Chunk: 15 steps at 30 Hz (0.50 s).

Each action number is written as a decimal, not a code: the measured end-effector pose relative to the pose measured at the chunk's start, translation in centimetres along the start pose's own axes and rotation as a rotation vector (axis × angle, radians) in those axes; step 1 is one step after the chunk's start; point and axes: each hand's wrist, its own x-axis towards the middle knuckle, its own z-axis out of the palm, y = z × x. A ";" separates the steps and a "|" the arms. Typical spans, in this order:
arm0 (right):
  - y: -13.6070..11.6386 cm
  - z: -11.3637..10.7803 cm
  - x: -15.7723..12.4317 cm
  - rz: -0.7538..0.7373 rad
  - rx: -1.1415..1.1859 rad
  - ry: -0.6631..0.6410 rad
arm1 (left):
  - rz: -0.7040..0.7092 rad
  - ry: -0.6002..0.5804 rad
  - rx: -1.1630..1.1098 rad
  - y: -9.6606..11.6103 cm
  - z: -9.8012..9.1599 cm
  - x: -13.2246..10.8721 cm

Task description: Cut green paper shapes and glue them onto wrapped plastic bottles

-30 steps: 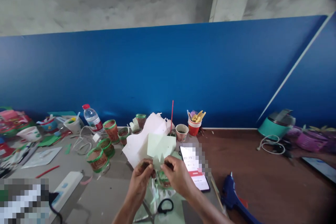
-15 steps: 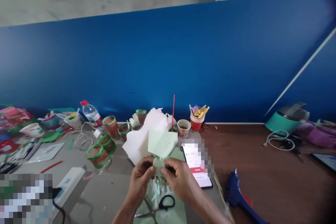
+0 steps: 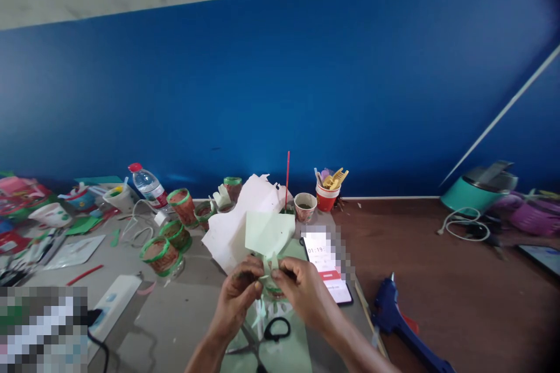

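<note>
My left hand [image 3: 238,294] and my right hand [image 3: 304,288] meet low in the middle of the view, both pinched on a small pale green paper cutout [image 3: 272,261] with pointed tips. Behind it a larger pale green sheet [image 3: 268,232] stands up, and a white cut sheet [image 3: 231,227] lies behind that. Under my hands lie black-handled scissors [image 3: 275,329] on a green sheet [image 3: 280,355]. A phone [image 3: 328,268] with a lit screen lies just right of my right hand.
Several brown cups with green rims [image 3: 160,253] stand to the left with a water bottle [image 3: 147,183], a white power strip [image 3: 116,300] and craft clutter. A red cup of tools [image 3: 326,195] stands at the back. A blue glue gun [image 3: 394,320] lies on the brown floor at right.
The view has tilted slightly downward and the scene sits higher. My fingers have shifted on the small green cutout, which now sits lower between my hands.
</note>
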 end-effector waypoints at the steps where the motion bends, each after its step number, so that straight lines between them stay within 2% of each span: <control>1: 0.0 0.0 0.0 -0.002 0.007 -0.003 | -0.007 0.004 0.005 0.1 0.1 0.0; 8: 0.1 0.2 0.0 -0.008 0.061 -0.030 | -0.028 0.034 -0.036 0.1 0.1 0.0; 15: 0.1 0.3 0.0 0.061 0.191 -0.034 | -0.044 0.024 -0.040 -0.1 -0.3 -0.3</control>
